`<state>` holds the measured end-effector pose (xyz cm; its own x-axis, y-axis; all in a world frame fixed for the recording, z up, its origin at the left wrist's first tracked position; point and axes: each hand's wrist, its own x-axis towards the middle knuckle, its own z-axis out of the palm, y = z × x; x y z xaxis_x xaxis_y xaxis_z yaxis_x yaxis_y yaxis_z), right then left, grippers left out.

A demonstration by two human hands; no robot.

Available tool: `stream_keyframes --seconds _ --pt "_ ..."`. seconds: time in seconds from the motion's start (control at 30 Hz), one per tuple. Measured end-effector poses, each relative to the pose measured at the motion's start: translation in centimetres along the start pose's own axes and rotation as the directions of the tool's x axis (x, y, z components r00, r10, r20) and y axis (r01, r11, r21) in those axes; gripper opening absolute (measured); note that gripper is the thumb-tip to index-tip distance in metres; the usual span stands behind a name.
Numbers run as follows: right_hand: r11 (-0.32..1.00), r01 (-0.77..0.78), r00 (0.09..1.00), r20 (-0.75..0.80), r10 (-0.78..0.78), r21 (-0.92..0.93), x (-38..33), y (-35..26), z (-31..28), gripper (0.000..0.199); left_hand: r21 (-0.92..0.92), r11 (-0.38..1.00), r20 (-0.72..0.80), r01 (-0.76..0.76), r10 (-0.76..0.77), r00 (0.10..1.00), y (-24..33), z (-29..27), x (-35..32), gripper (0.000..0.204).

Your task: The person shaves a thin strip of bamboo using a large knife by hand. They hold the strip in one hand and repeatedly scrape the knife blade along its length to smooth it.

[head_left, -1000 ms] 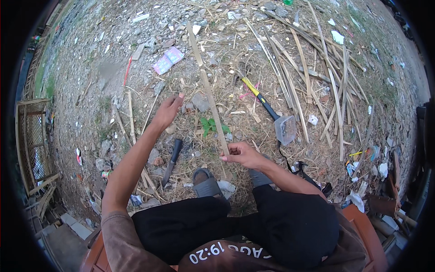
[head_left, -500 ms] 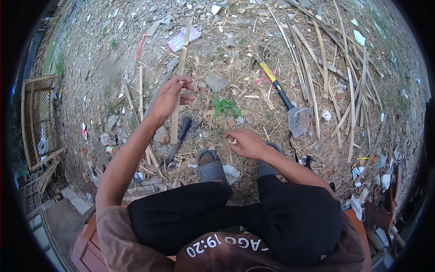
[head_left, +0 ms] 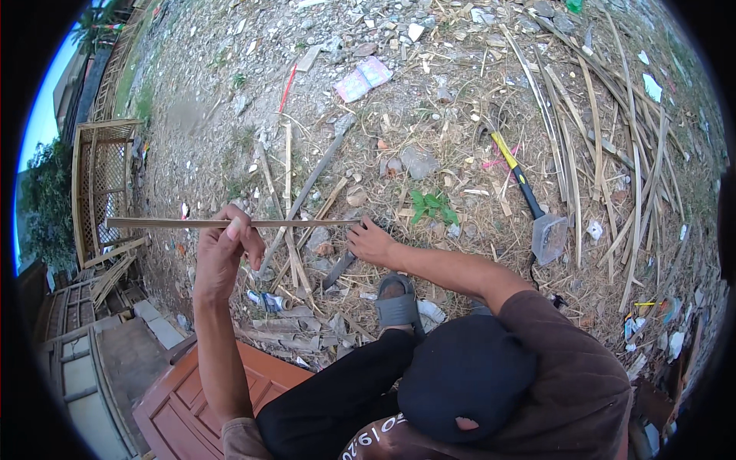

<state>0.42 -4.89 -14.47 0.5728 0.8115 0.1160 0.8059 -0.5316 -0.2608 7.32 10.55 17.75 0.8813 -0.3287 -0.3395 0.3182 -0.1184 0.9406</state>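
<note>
Gripping a wooden strip (partly covered), left hand

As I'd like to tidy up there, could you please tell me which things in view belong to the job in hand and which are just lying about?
Likely part of the job:
Wooden strip, pinched in the left hand
Knife, blade showing below the right hand
Perhaps the untouched hammer and loose strips

Probably just lying about:
Pink packet
Red stick
White scrap
</note>
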Motion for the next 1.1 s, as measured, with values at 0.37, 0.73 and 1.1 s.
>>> stream_keyframes --seconds 0.37,0.73,1.1 --pt "0.955 -0.184 0.974 0.176 0.145 0.233 -5.6 0.3 -5.2 0.026 0.639 0.734 -0.211 -0.229 0.453 0.866 2.9 5.0 5.1 0.030" --pt "0.029 -0.654 0.443 0.352 0.825 0.756 -26.0 1.3 -15.5 0.027 -0.258 0.764 -0.527 -0.592 0.403 0.749 -3.0 12.3 14.6 0.008" --pt "0.278 -0.353 0.553 -0.041 0.833 0.893 -12.8 3.2 -21.0 0.033 -0.199 0.764 -0.409 -0.614 0.505 0.760 -3.5 15.3 12.9 0.033"
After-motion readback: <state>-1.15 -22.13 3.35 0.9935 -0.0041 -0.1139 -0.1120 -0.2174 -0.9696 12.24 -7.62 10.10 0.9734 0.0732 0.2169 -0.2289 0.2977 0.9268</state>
